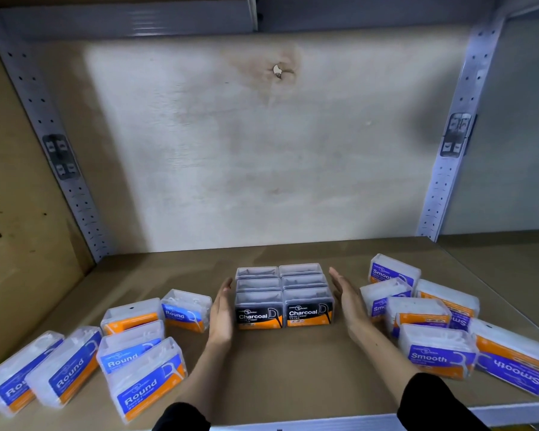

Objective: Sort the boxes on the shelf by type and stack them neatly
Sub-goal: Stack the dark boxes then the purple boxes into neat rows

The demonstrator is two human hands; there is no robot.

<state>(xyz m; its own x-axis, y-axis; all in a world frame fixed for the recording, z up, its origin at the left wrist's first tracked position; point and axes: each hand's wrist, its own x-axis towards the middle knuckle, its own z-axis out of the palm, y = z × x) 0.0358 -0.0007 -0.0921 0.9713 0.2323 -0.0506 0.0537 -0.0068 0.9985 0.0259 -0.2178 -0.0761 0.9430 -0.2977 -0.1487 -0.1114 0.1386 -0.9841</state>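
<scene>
Several black Charcoal floss boxes [283, 295] stand in two tight rows at the middle of the shelf. My left hand [221, 312] lies flat against the left side of the block, fingers straight. My right hand [347, 298] is held straight just off its right side, a small gap showing. Several blue Round boxes [131, 346] lie scattered and tilted on the left. On the right, several purple Smooth boxes [433, 321] are piled loosely, some upside down.
The brown shelf board [287, 368] runs to a metal front edge [324, 423] below my arms. Perforated metal uprights [448, 169] stand at both back corners. A pale back panel [246, 150] closes the rear.
</scene>
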